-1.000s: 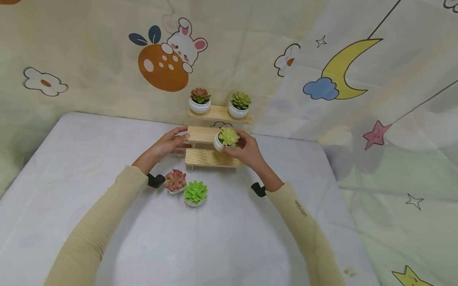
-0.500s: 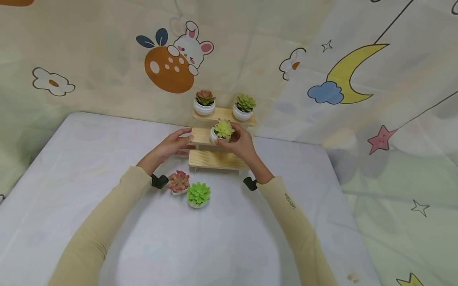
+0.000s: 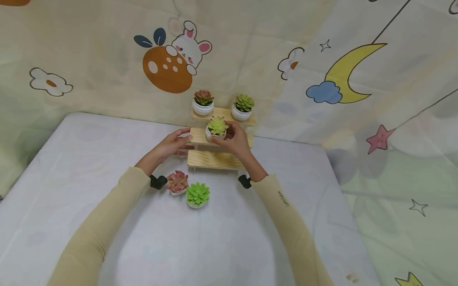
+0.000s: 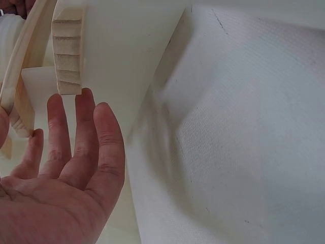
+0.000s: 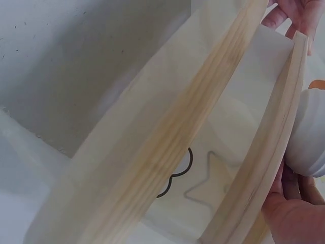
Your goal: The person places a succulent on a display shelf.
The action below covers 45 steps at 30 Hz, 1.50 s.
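A three-tier wooden shelf stand (image 3: 214, 159) stands at the back of the table. My right hand (image 3: 239, 140) holds a yellow-green potted succulent (image 3: 216, 126) by its white pot, with thumb and fingers around the sides, at the middle tier. In the right wrist view the pot (image 5: 309, 137) sits against that tier's board (image 5: 269, 147). My left hand (image 3: 175, 143) is at the stand's left end. In the left wrist view its fingers (image 4: 109, 134) extend fairly straight, spread, with tips at the board ends; the thumb lies at the middle board's edge.
On the top tier stand a reddish potted succulent (image 3: 202, 102) and a green one (image 3: 243, 107). A pink succulent (image 3: 177, 182) and a bright green one (image 3: 197, 194) stand on the white table (image 3: 214, 246), in front of the stand. A printed cloth (image 3: 243, 47) hangs close behind.
My right hand has carried the yellow-green succulent left and back, from over the lower tiers to the middle tier. My left hand has stayed at the stand's left end. The head view shifted slightly.
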### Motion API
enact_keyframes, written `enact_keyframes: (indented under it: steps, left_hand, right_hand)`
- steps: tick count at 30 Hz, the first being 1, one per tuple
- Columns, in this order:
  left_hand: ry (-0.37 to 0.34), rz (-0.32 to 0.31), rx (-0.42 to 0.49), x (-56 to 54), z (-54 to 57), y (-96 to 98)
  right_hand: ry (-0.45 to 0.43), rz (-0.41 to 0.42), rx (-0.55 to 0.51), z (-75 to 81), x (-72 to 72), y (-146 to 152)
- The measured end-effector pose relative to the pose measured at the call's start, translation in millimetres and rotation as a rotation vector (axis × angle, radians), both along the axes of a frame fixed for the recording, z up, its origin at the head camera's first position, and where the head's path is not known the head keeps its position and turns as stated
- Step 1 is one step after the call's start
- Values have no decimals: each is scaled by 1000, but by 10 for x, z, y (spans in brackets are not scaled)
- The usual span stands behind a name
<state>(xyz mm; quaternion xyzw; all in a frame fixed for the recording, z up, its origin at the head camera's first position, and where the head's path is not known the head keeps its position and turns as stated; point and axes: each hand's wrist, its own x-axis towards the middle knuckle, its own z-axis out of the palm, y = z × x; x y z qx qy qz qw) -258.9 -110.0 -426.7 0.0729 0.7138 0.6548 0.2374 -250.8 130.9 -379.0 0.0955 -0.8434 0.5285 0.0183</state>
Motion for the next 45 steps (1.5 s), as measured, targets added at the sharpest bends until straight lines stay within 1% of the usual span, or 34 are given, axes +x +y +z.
enact_keyframes:
  steps: [7,11,17,19,22,26,30,33,37,41,45]
  left_hand:
    - [0,-3,-11,-9,2,-15]
    - [4,-1,-12,-2,5,-15]
    - [3,-2,-5,9,-4,-15]
    - [3,-3,-2,8,-15,-12]
    - [0,-3,2,11,-17,-9]
    - [1,-2,3,19,-2,-10]
    - [4,-7,6,17,1,-17]
    - [2,-6,4,16,4,-17]
    - [0,0,5,17,9,-8]
    - [4,-2,8,16,9,0]
    - [7,-4,7,24,11,2]
  right_hand:
    - [-8,-2,3,3,4,-21]
    - [-17,8,-14,-9,12,-18]
    - [-25,36,-127,-52,64,21]
    - [-25,49,-162,-71,110,51]
    - [-14,69,-185,-91,209,106]
    - [24,93,-217,-115,367,175]
    - [46,117,-294,-161,526,209]
    - [46,169,-315,-215,649,199]
    - [34,273,-286,-319,792,165]
    - [-9,363,-247,-424,893,127]
    - [-80,449,-189,-506,953,69]
